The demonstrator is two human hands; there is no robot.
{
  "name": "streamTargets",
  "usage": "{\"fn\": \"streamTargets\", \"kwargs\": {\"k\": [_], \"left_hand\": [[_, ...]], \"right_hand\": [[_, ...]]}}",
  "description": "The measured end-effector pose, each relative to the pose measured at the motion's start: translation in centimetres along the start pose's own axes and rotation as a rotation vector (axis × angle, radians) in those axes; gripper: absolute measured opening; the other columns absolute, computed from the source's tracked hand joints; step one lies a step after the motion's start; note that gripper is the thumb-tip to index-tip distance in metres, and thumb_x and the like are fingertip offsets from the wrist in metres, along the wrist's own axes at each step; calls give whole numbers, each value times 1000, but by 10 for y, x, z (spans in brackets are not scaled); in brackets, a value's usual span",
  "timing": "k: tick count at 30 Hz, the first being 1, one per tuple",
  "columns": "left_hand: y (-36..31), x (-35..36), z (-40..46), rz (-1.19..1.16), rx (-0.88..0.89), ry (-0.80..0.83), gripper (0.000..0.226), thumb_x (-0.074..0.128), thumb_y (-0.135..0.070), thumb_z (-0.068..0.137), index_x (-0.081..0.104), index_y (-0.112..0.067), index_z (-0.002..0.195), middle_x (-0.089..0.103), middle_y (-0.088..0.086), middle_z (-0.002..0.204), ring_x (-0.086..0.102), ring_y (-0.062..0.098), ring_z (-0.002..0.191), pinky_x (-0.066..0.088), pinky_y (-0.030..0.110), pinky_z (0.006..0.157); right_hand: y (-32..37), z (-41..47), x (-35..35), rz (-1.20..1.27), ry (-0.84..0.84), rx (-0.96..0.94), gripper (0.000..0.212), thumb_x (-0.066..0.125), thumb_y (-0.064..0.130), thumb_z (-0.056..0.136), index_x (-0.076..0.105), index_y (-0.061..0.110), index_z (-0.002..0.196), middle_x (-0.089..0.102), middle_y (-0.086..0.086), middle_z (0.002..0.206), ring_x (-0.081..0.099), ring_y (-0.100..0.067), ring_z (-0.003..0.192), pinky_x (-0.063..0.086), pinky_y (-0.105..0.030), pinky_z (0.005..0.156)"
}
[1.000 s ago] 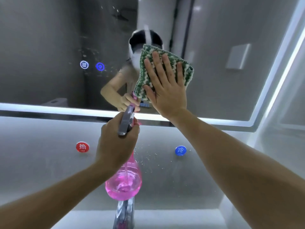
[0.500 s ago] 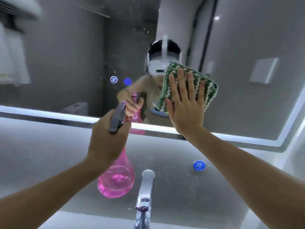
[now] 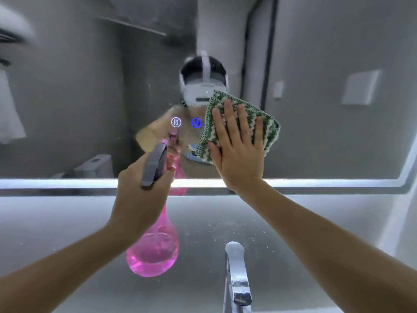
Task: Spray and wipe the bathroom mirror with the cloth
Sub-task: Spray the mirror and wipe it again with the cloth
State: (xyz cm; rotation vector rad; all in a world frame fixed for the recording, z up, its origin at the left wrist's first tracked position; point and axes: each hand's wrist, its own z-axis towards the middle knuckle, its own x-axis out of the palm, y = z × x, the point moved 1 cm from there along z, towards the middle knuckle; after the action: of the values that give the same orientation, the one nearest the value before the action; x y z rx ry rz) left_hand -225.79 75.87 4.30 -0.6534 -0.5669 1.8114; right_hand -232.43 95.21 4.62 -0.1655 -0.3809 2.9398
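The bathroom mirror (image 3: 327, 136) fills the upper half of the view, with a lit strip along its lower edge. My right hand (image 3: 237, 150) lies flat with straight fingers on a green and white knitted cloth (image 3: 264, 123), pressing it against the glass near the middle. My left hand (image 3: 140, 195) grips the neck of a pink spray bottle (image 3: 155, 251) with a grey trigger head (image 3: 155, 163), held upright just left of the cloth and pointed at the mirror.
Two glowing touch icons (image 3: 186, 122) sit on the glass left of the cloth. A chrome faucet (image 3: 237, 272) rises below my right arm. The grey wall under the mirror carries white specks. The mirror's lit right edge (image 3: 408, 159) slants up at the far right.
The view has swung left and up, so the touch icons now sit beside the cloth. My right hand has kept pressing the cloth on the glass; my left hand still holds the bottle.
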Motion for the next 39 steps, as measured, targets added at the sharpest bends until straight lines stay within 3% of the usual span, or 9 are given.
{"fn": "streamTargets", "kwargs": {"k": [7,10,14,19,23,27,33,36,39], "left_hand": [[-30,-17,44,-14,102,29,9,56,7,82,50,8,74,44,-12,40,36,6,39,29,9,40],[-50,-26,74,-32,142,-5,27,58,-1,80,43,-9,59,40,-10,43,30,8,42,25,14,40],[-80,-38,114,-84,145,-35,17,48,-21,65,41,-8,57,36,-7,40,24,11,43,23,19,39],[-124,-51,163,-94,211,-48,14,53,-16,77,63,-10,84,43,-12,39,33,10,42,29,23,45],[-165,-61,206,-78,288,-76,14,50,-6,81,55,-18,84,45,-8,38,37,8,37,34,21,41],[-200,-70,246,-109,293,-99,16,50,-2,79,60,7,87,65,20,73,52,12,52,41,21,43],[-222,-72,296,-46,333,-160,24,48,-6,73,60,11,86,68,24,85,63,34,70,54,41,60],[-227,-68,310,-83,332,-165,19,50,-1,76,60,13,85,61,14,64,51,7,43,41,15,37],[-233,-66,321,-93,336,-159,21,51,-3,78,61,11,89,63,16,68,47,8,47,33,15,36]], "right_hand": [[4,91,-5,32,-90,180,51,25,38,100,37,17,144,37,-7,150,30,-25,139,19,-51,114],[-2,133,-6,19,-102,188,52,19,39,100,38,16,144,37,-6,149,31,-25,139,20,-51,113],[-12,190,-9,16,-122,202,51,26,40,99,38,18,144,37,-5,149,32,-24,139,20,-50,113],[-26,266,-19,30,-21,223,56,16,44,99,16,22,151,15,0,158,10,-20,145,-3,-44,116],[-37,327,-27,72,51,243,56,13,44,101,-3,25,151,-6,3,159,-8,-17,146,-12,-45,116],[-48,381,-30,83,32,240,55,11,44,101,-4,26,151,-7,3,159,-10,-16,145,-11,-46,116],[-70,449,-38,87,37,170,55,11,45,101,-2,26,151,-6,3,159,-9,-16,145,-11,-45,116],[-79,475,-40,79,45,142,56,11,46,101,-1,26,151,-7,3,159,-9,-16,145,-12,-44,116],[-86,501,-43,91,51,122,56,11,48,101,-1,26,151,-8,3,159,-10,-17,145,-13,-43,115]]}}
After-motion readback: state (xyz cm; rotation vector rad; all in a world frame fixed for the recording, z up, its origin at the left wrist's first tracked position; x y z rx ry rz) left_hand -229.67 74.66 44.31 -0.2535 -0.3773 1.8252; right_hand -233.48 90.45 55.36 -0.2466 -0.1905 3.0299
